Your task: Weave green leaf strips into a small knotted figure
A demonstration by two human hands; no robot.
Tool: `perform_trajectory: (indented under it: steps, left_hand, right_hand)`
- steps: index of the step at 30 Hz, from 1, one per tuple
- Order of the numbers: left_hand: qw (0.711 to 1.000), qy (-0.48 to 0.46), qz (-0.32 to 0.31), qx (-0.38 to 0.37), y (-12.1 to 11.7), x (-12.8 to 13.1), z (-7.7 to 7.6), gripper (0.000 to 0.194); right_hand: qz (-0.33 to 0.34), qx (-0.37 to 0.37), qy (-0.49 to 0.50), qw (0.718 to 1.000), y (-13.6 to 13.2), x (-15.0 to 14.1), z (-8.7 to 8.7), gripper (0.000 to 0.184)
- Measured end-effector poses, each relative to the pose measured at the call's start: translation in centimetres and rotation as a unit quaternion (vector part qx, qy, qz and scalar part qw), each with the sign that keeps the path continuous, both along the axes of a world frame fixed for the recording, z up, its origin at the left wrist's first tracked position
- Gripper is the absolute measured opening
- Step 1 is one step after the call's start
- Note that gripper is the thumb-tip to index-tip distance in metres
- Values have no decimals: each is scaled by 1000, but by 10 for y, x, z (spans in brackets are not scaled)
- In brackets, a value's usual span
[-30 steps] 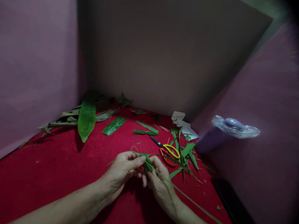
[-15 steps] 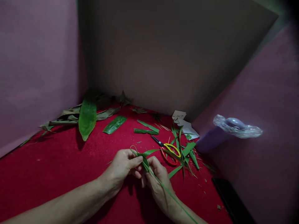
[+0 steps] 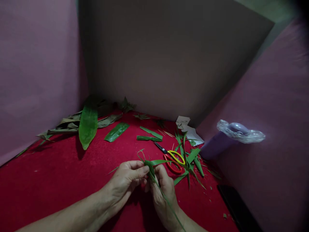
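My left hand pinches a folded green leaf strip between thumb and fingers. Close against it, my right hand is also closed on the strip, its fingertips partly hidden behind the leaf. One end of the strip runs out to the right, and a long thin tail crosses my right hand toward my wrist. A thin curled tendril stands up at the top of the fold. Just beyond my right hand lie scissors with one red and one yellow handle, slightly spread, blades pointing up and left.
Cut leaf strips lie scattered right of the scissors on the red cloth. A wide leaf and dry leaves sit back left. White papers, a purple container topped with clear plastic, and a black flat object are at right.
The folded leaf has turned a little in my fingers, and its curled tendril stands more upright. The view has shifted slightly; the scissors and loose leaves lie as before.
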State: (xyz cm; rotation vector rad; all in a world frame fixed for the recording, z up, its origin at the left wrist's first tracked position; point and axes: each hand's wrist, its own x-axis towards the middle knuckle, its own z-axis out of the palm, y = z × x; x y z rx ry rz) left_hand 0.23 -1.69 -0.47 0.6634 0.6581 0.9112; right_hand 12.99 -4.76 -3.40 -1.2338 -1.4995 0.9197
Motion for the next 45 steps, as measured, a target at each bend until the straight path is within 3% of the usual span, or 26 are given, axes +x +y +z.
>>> perform_trajectory:
  steps: [4,7,10,14,16,18,21,24,32,45]
  left_hand:
    - [999,16,9,31,-3,1,0,16]
    - [996,61,42,41,0,-3,1,15]
    - [988,109,89,58,6,-9,7,13]
    - [981,152,81,91,10,-12,18,15]
    - [980,160,52,104,8,-11,21,18]
    - [978,168,22,120,4,-9,23,17]
    - [975,172,-6,139,0,-8,25,16]
    - [977,162,-8,136,0,-8,26,15]
    - [982,154,3,106,2,-8,18,16]
    - [980,165,28,108,2,-7,11,14]
  right_hand:
    - [9,11,-25,1000,-1,0,0,12]
    - [-19,104,-135,985,0,6,4,11]
    - [-75,265,-234,932,0,18,18,12]
    - [-111,419,-245,867,-1,33,41,35]
    - [-106,386,-268,876,0,34,47,35]
    - [-68,302,-253,917,1,31,47,29]
    - [-4,165,-182,969,4,26,44,13]
    - [9,80,-102,992,4,23,41,14]
    - [38,0,24,999,2,20,34,22]
    - [33,17,41,998,5,19,31,23]
